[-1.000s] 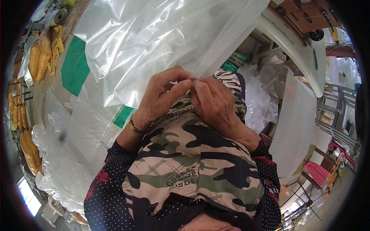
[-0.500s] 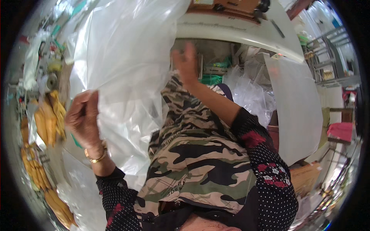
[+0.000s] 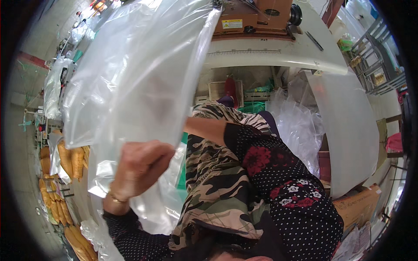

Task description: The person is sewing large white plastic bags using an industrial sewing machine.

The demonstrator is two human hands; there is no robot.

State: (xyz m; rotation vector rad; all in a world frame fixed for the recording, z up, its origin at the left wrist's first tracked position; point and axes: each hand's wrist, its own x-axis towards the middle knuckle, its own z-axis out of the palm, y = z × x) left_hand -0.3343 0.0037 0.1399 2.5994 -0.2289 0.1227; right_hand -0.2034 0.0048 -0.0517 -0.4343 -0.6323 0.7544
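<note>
Of your 2 hands, the left [image 3: 141,167] is clenched on the lower edge of the clear film [image 3: 135,82], which spreads up and forward before you, left of the brown machine [image 3: 257,19] on the white table [image 3: 244,56]. Your right forearm [image 3: 205,129] runs behind the film; it veils that hand, so I cannot tell its grip. Loose plastic [image 3: 296,126] lies right of your legs.

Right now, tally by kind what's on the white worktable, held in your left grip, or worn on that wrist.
Brown benchtop machine: 1
Slim dark tool: 1
Translucent plastic sheet in left grip: 1 (layers unclear)
Gold-coloured wristband: 1
Total: 4
</note>
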